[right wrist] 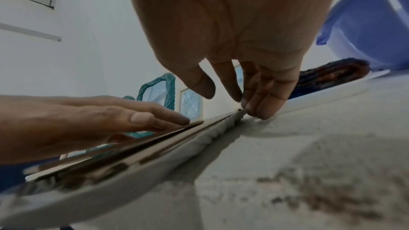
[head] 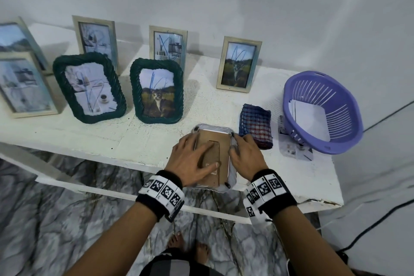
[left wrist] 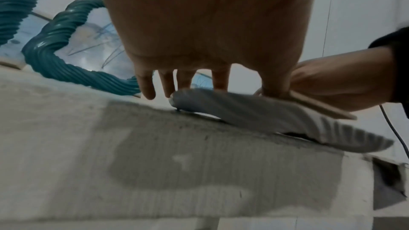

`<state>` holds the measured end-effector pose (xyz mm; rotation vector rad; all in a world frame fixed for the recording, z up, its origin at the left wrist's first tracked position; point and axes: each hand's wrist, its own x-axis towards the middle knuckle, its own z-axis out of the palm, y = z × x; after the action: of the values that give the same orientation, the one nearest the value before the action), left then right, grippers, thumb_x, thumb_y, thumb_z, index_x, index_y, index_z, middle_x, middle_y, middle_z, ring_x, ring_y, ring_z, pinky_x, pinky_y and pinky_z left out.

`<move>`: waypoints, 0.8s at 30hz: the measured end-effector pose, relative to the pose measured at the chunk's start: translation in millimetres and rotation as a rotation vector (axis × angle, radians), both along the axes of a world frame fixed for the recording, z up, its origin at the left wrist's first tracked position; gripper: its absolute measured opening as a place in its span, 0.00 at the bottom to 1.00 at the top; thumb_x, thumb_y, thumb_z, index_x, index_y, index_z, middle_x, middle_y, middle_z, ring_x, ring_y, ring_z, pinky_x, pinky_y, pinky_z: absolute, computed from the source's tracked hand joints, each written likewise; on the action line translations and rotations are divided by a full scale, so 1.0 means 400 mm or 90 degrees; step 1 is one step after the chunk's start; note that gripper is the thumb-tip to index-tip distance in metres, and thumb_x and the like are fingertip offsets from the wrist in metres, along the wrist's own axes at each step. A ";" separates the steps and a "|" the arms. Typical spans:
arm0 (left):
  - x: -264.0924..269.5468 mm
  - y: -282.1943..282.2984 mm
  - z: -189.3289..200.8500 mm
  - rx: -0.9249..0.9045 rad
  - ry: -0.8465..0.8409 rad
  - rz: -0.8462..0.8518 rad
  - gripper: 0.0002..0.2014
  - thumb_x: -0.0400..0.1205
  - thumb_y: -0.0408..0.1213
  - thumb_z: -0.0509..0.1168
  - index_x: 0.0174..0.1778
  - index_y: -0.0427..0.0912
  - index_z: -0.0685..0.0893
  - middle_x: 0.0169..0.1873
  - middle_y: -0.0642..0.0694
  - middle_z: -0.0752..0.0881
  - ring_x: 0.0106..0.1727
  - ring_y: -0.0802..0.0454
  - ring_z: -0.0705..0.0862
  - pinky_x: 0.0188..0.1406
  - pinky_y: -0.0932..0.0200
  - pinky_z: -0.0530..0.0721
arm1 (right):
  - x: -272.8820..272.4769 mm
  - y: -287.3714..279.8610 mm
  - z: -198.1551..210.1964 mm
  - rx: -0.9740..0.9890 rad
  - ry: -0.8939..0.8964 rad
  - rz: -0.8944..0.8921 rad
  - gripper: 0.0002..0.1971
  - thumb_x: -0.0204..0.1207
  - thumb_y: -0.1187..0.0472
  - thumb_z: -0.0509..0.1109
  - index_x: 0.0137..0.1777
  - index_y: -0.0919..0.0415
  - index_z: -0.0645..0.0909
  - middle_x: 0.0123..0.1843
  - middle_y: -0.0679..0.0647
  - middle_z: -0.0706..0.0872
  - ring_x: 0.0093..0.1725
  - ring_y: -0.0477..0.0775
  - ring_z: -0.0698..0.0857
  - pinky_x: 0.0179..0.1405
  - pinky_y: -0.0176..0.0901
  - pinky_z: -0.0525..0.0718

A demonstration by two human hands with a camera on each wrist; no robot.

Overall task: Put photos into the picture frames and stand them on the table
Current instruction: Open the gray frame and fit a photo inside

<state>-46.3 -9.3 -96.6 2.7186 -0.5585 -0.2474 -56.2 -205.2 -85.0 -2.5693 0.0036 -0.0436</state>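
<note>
A pale grey woven picture frame [head: 214,127] lies face down at the front edge of the white table [head: 112,134], its brown backing board [head: 221,141] up. My left hand [head: 192,157] lies flat on the backing with its fingers spread and the thumb [head: 210,167] across the stand flap. My right hand [head: 244,152] is at the frame's right rim, fingers bent down. In the right wrist view its fingertips [right wrist: 256,111] touch the rim [right wrist: 230,120] while the thumb stays free. The left wrist view shows the left hand [left wrist: 183,86] over the grey rim [left wrist: 243,111].
Two dark green woven frames [head: 89,87] [head: 156,89] and several wooden frames [head: 238,65] stand with photos behind my hands. A checked cloth [head: 256,126] lies right of the frame. A purple basket [head: 349,119] with white photos [head: 311,119] sits far right, on loose prints [head: 293,150].
</note>
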 end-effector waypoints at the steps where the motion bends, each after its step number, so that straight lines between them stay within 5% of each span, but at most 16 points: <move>1: -0.005 0.003 -0.006 -0.006 -0.008 0.003 0.38 0.73 0.75 0.49 0.79 0.64 0.66 0.84 0.43 0.57 0.82 0.42 0.54 0.78 0.39 0.64 | 0.000 0.003 0.003 0.011 0.017 -0.012 0.27 0.76 0.53 0.53 0.65 0.72 0.79 0.48 0.67 0.77 0.47 0.67 0.79 0.51 0.54 0.78; 5: -0.032 0.020 -0.018 -0.026 -0.025 0.014 0.37 0.73 0.74 0.50 0.78 0.64 0.68 0.82 0.44 0.60 0.79 0.43 0.55 0.74 0.40 0.69 | -0.002 0.010 0.010 0.041 0.058 -0.020 0.14 0.80 0.65 0.62 0.62 0.69 0.80 0.49 0.63 0.74 0.47 0.63 0.78 0.49 0.47 0.75; 16: -0.041 0.021 -0.039 -0.048 -0.072 0.030 0.34 0.73 0.72 0.57 0.75 0.63 0.73 0.78 0.44 0.66 0.77 0.42 0.60 0.66 0.40 0.74 | 0.000 0.004 0.000 0.105 0.069 -0.041 0.18 0.81 0.66 0.62 0.69 0.65 0.80 0.52 0.59 0.73 0.49 0.58 0.78 0.48 0.40 0.72; 20: -0.038 0.021 -0.037 -0.048 -0.075 0.028 0.34 0.72 0.72 0.57 0.74 0.63 0.73 0.78 0.44 0.67 0.76 0.41 0.62 0.66 0.39 0.75 | 0.017 -0.013 -0.002 0.198 0.140 -0.063 0.18 0.83 0.65 0.59 0.71 0.59 0.78 0.55 0.57 0.70 0.51 0.51 0.75 0.58 0.35 0.71; 24: -0.039 0.020 -0.034 -0.034 -0.066 0.034 0.35 0.72 0.73 0.55 0.75 0.64 0.72 0.79 0.46 0.65 0.77 0.43 0.60 0.67 0.40 0.74 | 0.015 -0.014 -0.014 0.208 0.138 -0.063 0.19 0.83 0.66 0.58 0.71 0.58 0.79 0.55 0.56 0.68 0.54 0.52 0.75 0.65 0.41 0.74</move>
<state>-61.7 -1.3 -110.0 2.7011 -0.5134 -0.0768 -50.0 -210.8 -90.6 -2.2341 0.2024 0.1845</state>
